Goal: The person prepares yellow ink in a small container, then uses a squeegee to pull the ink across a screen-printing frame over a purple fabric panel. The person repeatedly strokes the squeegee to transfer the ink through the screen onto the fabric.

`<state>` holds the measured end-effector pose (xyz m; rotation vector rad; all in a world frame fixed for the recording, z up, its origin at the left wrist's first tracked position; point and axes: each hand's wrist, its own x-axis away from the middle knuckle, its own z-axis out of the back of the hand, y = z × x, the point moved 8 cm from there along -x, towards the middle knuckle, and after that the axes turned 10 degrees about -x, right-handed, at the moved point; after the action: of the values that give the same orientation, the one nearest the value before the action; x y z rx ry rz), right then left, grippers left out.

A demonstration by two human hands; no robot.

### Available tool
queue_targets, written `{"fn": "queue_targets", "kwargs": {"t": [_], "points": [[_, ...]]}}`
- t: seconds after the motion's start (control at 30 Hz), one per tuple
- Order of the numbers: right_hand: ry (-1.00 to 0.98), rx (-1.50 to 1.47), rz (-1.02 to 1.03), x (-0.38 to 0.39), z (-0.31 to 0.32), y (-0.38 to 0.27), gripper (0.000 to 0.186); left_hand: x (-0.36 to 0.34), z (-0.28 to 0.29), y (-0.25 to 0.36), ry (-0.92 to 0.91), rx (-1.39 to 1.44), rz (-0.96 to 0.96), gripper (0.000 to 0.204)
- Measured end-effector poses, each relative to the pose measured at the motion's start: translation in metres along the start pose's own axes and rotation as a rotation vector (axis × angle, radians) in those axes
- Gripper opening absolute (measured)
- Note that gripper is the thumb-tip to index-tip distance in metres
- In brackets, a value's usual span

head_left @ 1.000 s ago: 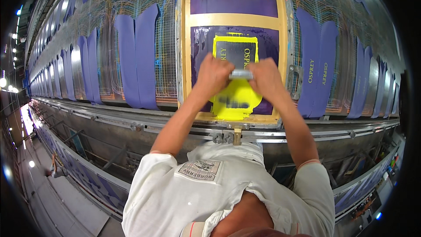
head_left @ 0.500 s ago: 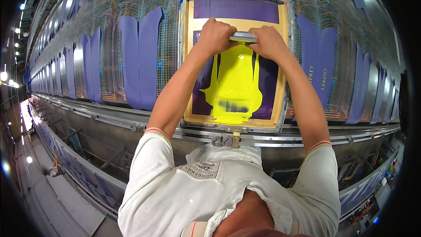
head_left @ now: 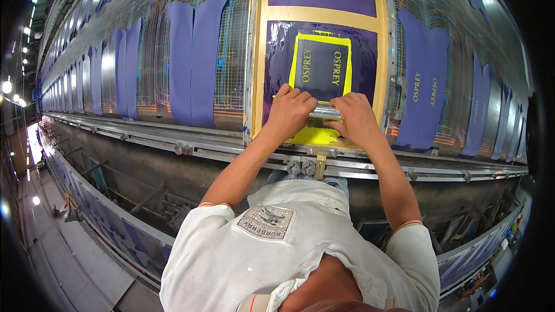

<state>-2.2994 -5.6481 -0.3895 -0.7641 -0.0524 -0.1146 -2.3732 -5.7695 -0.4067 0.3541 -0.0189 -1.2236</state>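
My left hand [head_left: 292, 112] and my right hand [head_left: 352, 117] grip a squeegee [head_left: 325, 111] with a metal bar handle, low on a screen-printing frame [head_left: 249, 69]. The screen has a purple coating [head_left: 277, 58] and tan tape [head_left: 321, 20] along its borders and across its upper part. Above the squeegee, a dark rectangle [head_left: 321, 60] with two columns of pale lettering shows inside a bright yellow ink border. A pool of yellow ink [head_left: 312, 136] lies just below the squeegee, between my hands.
Purple cut fabric pieces [head_left: 191, 58] lie in rows along the long printing table, some lettered [head_left: 422, 58] at right. A metal rail [head_left: 231, 156] with clamps runs along the near edge. A lower aisle with another table [head_left: 115, 214] lies behind me, with a person [head_left: 69, 208] at far left.
Half a second ago the squeegee was at the upper part of the screen with ink spread below it; both hands have pulled it down toward me, uncovering the lettered rectangle.
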Motion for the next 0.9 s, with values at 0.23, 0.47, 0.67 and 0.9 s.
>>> {"fn": "queue_targets", "kwargs": {"t": [0.23,0.47,0.67,0.9], "points": [[0.885,0.204,-0.532,0.056,0.117,0.126,0.034,0.006,0.007,0.009,0.018,-0.02,0.026,0.039],[0.706,-0.276,-0.682,0.065,0.103,0.179,0.039,0.023,0.022,-0.001,0.056,0.038,0.081,0.041],[0.779,-0.19,-0.522,0.008,0.074,0.075,0.038,0.054,0.067,-0.069,0.104,0.042,0.161,0.036],[0.907,-0.439,-0.401,-0.105,-0.083,-0.026,0.035,0.146,0.119,-0.23,0.007,0.018,0.156,0.026]]}}
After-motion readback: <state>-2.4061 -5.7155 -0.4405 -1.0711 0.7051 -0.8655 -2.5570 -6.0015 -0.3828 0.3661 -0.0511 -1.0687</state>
